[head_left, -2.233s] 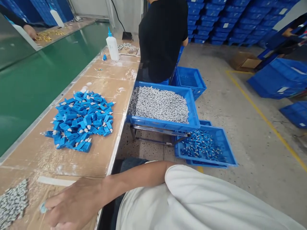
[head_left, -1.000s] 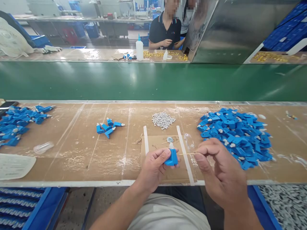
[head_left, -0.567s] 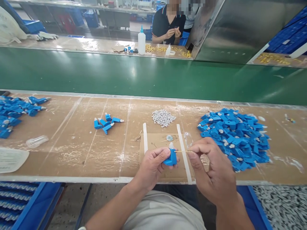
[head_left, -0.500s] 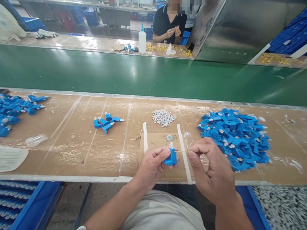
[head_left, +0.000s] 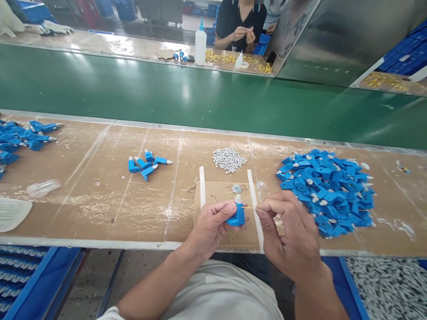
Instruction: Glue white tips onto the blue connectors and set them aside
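Note:
My left hand [head_left: 213, 224] is closed round a small blue plastic part [head_left: 237, 217] with a whitish tip pointing up. Between the thumb and fingers of my right hand [head_left: 290, 226] is a thin wooden stick [head_left: 248, 207]. The stick's far end meets the upper right side of the blue part; whether it enters a hole there I cannot tell. Just beyond my hands, a small clear round dish [head_left: 236, 189] rests on a cardboard sheet [head_left: 213, 193], with another thin stick beside it. A heap of small grey pieces [head_left: 229, 160] lies farther back.
To the right is a large pile of blue parts [head_left: 328, 191]; several more [head_left: 147, 165] lie left of centre. A clear plastic cup [head_left: 43, 188] lies at left. Beyond the green belt [head_left: 150, 93], a co-worker [head_left: 240, 29] sits near a white bottle [head_left: 200, 46].
My right hand has come slightly left, closer to the blue part, and less of the stick shows between them. My left hand still holds the part. The camera view has shifted a little.

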